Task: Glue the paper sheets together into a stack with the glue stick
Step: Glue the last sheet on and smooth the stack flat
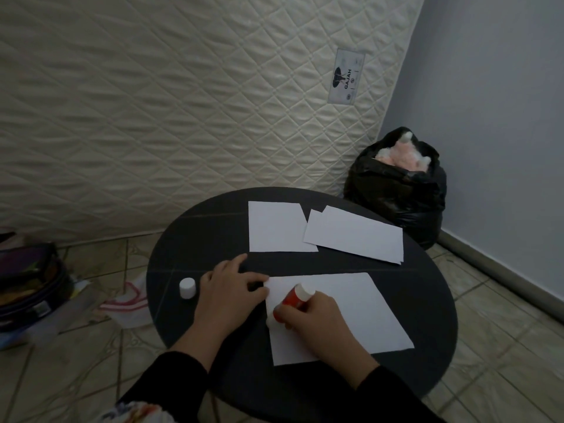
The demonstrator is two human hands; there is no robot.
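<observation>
A: Two hands at work. Right hand (pixel 317 319): grip closed round the glue stick (pixel 294 299), tip aimed at the near sheet (pixel 345 312), close to its left edge. I judge gluing is under way.

B: Left hand (pixel 227 290)?

A: Fingers fairly flat, tips at the sheet's far left corner; likely pinning it so it won't slide under the stick. It holds nothing.

B: Cap (pixel 187 287)?

A: Off, upright on the table (pixel 189 239), just left of the left hand, within reach for recapping.

B: Other paper?

A: One sheet (pixel 274 227) at the far side; beside it an overlapped pile (pixel 357 236), count unclear. Probably waiting their turn, apart from the glue.

B: Surface and room?

A: Dark round table, matte, faint lines. Tiled floor (pixel 503 361). Quilted mattress (pixel 183 102) upright behind. Black bag (pixel 396 190) in the corner by a blue-grey wall (pixel 503 102). Clutter (pixel 30 285) on the floor, left.
</observation>
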